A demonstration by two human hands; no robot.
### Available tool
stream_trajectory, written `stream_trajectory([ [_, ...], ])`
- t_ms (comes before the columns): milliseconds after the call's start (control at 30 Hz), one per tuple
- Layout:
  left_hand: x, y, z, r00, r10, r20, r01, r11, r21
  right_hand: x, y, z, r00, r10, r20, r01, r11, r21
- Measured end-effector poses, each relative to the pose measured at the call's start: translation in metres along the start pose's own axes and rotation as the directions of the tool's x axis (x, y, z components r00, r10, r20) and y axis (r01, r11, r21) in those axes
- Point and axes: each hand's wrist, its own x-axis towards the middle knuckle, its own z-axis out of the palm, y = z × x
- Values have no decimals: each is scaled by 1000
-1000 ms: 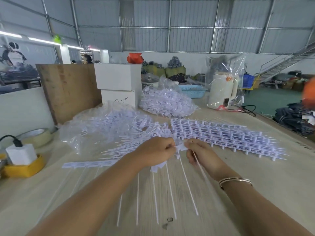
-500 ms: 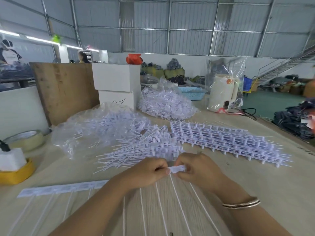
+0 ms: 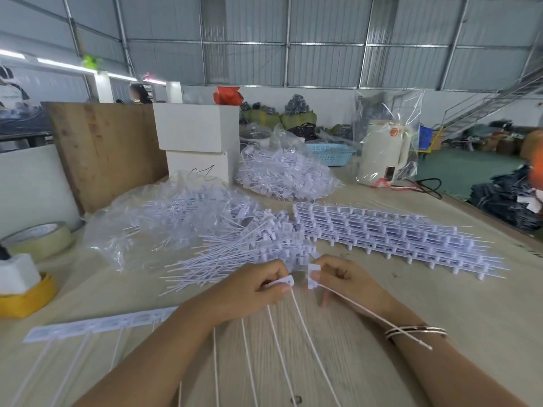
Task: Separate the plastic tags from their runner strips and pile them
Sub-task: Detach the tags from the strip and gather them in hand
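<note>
Here, at frame centre, the left hand [image 3: 252, 286] pinches the strip [image 3: 280, 281] and the right hand [image 3: 343, 279] pinches a tag [image 3: 313, 277]; a short twist at the joint should part them cleanly for the pile [image 3: 244, 254].

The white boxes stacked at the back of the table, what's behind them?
Behind the stacked white boxes an orange-red bag pokes above the top box. A lidded pot sits behind their right edge. Anything directly behind them is hidden.

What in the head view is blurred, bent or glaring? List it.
Head view: the table grain near the bottom edge smears in streaks, motion blur; the left hand and right hand look sharper, each pinching a tag; wide-angle bending curves the roof beams and the stairs; the tube lights at left blow out white; light is soft, shadows faint.
</note>
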Motion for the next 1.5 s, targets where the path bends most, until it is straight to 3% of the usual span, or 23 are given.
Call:
stream_trajectory([
  [67,-2,2,0,999,-27,28,27,999,22,2,3,1,1000,4,-4,-4,1000,-14],
  [233,-2,2,0,996,-79,45,71,987,147,3,7,6,997,-72,-17,64,955,-291],
  [467,1,4,4,994,-109,-8,109,988,111,2,3,-3,991,-136,-19,87,730,-677],
  [633,4,7,9,984,-95,-148,103,994,46,4,-8,14,877,-450,168,441,615,-654],
  [767,4,6,14,987,-76,-144,81,996,32,4,-12,21,793,-571,214,535,484,-693],
  [900,4,2,7,978,-156,-136,172,979,111,4,-9,17,809,-582,87,470,551,-689],
  [1100,1,-1,7,988,-138,-66,149,968,201,4,-4,17,854,-500,146,442,548,-711],
  [1267,1,-1,5,999,-36,-12,38,962,271,3,-3,18,941,-335,45,316,825,-469],
  [1500,6,1,6,993,74,-92,-35,930,366,6,-1,20,971,-221,-92,193,949,-248],
])
